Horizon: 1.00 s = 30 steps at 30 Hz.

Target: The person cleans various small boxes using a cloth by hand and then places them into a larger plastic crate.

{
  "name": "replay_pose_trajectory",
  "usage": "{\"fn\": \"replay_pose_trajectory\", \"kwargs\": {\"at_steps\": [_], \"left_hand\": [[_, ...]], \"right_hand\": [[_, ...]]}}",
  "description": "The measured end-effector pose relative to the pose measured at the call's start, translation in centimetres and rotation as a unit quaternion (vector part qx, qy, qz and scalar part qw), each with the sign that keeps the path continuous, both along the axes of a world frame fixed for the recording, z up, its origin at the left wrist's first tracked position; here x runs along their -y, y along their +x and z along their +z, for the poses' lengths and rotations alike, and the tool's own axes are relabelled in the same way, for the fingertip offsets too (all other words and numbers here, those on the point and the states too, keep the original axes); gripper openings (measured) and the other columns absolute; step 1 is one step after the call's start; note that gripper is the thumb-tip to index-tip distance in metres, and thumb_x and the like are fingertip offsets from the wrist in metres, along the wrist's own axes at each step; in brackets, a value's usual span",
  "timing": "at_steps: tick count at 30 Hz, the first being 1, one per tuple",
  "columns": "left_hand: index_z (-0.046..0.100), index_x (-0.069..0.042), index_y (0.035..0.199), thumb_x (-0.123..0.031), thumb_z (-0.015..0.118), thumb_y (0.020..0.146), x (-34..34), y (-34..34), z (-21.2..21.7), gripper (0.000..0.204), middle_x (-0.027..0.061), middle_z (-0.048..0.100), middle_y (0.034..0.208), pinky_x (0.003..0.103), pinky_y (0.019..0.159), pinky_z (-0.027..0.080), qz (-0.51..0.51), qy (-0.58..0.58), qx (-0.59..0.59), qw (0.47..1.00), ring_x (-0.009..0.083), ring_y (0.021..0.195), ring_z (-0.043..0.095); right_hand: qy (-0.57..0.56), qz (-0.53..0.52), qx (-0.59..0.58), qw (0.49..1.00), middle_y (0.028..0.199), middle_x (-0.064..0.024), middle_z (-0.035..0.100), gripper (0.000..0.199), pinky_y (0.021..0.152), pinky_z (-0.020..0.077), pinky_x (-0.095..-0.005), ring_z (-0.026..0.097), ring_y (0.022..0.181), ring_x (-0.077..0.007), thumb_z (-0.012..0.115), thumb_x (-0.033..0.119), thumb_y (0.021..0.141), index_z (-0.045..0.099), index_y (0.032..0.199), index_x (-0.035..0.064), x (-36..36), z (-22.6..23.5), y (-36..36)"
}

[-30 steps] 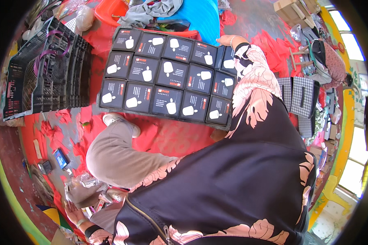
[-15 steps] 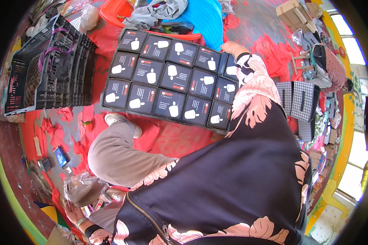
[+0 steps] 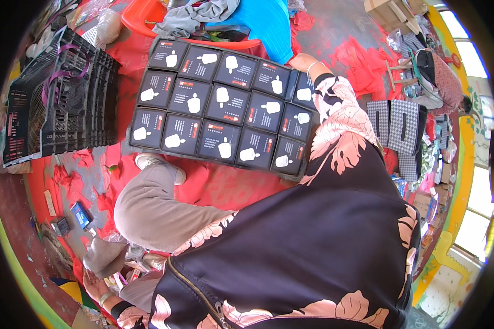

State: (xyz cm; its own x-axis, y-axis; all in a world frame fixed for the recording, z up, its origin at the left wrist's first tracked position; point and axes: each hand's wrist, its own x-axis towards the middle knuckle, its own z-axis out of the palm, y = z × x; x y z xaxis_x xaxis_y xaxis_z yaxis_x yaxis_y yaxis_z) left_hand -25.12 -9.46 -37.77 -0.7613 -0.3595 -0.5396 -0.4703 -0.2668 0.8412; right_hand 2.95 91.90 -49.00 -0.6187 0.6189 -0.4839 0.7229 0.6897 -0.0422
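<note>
A black crate (image 3: 214,159) packed with several rows of black boxes (image 3: 228,104) lies before me. Each box shows a white cup-like picture and small red print. My right hand (image 3: 303,62) is at the crate's far right corner, fingers closed over its rim beside a blue plastic piece (image 3: 263,24); the fingertips are partly hidden. Low at the left, my left hand (image 3: 95,285) is closed at the lower edge of a soft-looking grey-brown thing (image 3: 105,256), whose kind I cannot make out. Clear plastic bags and small packets (image 3: 134,260) lie beside it.
A black slatted crate (image 3: 66,101) with a purple strap stands at the left. Beyond the boxes are an orange-red tub (image 3: 137,18) and a grey cloth (image 3: 197,16). Checked grey boxes (image 3: 403,127) stand at the right. Torn red sheeting (image 3: 362,68) covers parts of the floor.
The whole view has shifted slightly, so the packed crate appears further left. The grey-brown thing by my left hand has risen and turned. My right hand stays at the crate's corner.
</note>
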Motion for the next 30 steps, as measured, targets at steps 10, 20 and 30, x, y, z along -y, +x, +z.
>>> {"fn": "replay_pose_trajectory", "kwargs": {"at_steps": [10, 20, 30], "left_hand": [[0.057, -0.002, 0.113, -0.024, 0.055, 0.087, -2.9, 0.5, 1.7, 0.034, 0.0078, 0.059, 0.116, 0.036, 0.099, 0.039, 0.024, -0.020, 0.012, 0.999, 0.0204, 0.109, 0.051], [0.061, -0.003, 0.106, -0.021, 0.058, 0.085, -1.2, 0.1, 2.4, 0.028, 0.0065, 0.062, 0.112, 0.033, 0.097, 0.039, 0.029, -0.045, 0.032, 0.998, 0.0186, 0.106, 0.053], [0.060, 0.000, 0.106, -0.021, 0.057, 0.086, -3.0, -0.4, 1.0, 0.029, 0.0095, 0.060, 0.114, 0.039, 0.098, 0.040, 0.016, -0.002, -0.002, 1.000, 0.0216, 0.109, 0.052]], "right_hand": [[0.069, -0.238, -0.011, 0.969, 0.117, -0.0218, 0.057, 0.044, 0.093, 0.0427, -0.0433, 0.055, 0.110, -0.0379, 0.048, 0.030, 0.077, 0.065, 0.108, 0.0037, 2.7, 3.4, -1.1], [0.095, -0.262, -0.022, 0.960, 0.121, -0.0167, 0.057, 0.045, 0.098, 0.0334, -0.0466, 0.052, 0.116, -0.0350, 0.042, 0.035, 0.083, 0.064, 0.111, 0.0079, 2.0, 0.2, -0.3], [0.148, -0.275, -0.195, 0.930, 0.137, -0.0149, 0.043, 0.055, 0.110, 0.0160, -0.0511, 0.027, 0.135, -0.0317, 0.021, 0.045, 0.094, 0.056, 0.123, 0.0146, 4.3, -1.1, 1.1]]}}
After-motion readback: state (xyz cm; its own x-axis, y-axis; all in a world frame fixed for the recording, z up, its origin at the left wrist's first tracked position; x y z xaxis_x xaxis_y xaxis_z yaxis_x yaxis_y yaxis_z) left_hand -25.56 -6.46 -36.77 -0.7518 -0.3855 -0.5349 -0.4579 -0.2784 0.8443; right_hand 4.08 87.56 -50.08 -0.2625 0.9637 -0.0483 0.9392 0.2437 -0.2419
